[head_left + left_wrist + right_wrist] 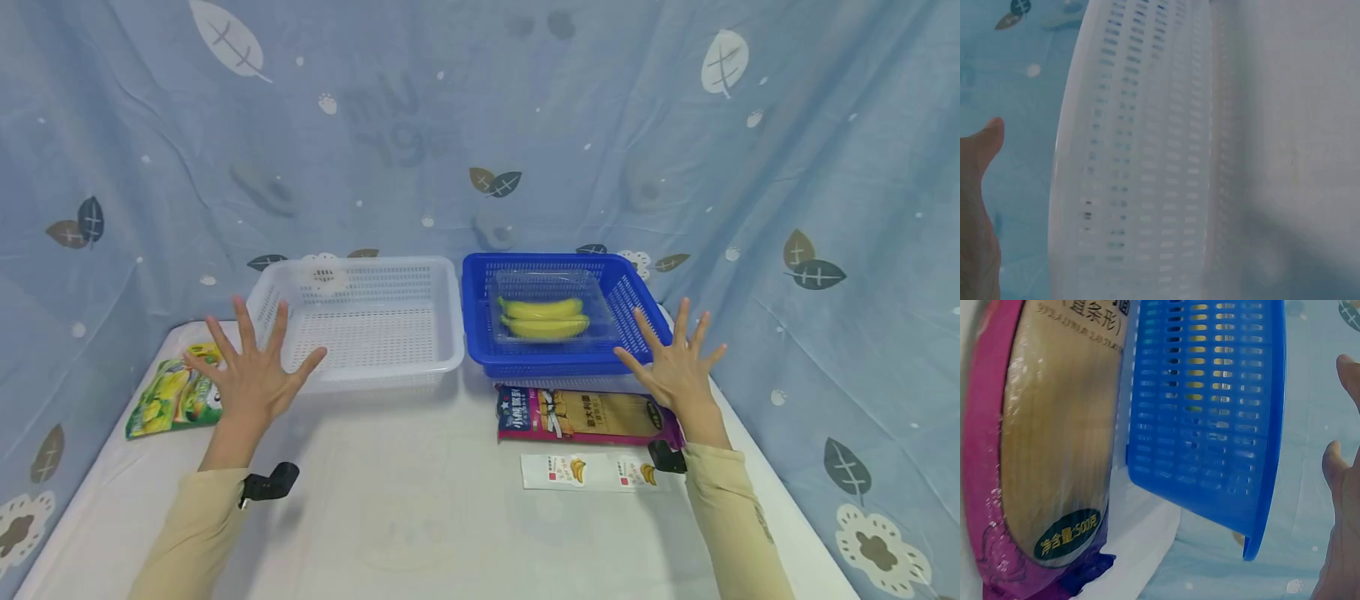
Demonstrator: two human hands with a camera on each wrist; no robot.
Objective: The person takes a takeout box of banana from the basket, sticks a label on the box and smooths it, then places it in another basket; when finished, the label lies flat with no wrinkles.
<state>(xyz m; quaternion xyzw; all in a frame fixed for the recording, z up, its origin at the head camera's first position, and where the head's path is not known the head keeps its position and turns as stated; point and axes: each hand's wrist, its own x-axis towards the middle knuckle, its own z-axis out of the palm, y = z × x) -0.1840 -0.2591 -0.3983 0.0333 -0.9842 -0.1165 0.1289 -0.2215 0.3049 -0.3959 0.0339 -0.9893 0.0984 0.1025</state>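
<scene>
From the head view, the left hand (251,375) and right hand (675,367) hover spread wide, holding nothing, before the white basket (360,321) and blue basket (551,354); bare surface (397,500) lies between. The left wrist view shows the white basket's wall (1141,156). In the right wrist view, the noodle packet (1054,444) reads "500克".

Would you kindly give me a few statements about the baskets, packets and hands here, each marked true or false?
1. The bananas lie in the blue basket. True.
2. The white basket holds a snack packet. False: nothing shows in it.
3. Both the left hand and right hand are spread, holding nothing. True.
4. The green packet lies beside the right hand. False: it lies by the left hand.
5. The noodle packet lies in front of the blue basket. True.
</scene>
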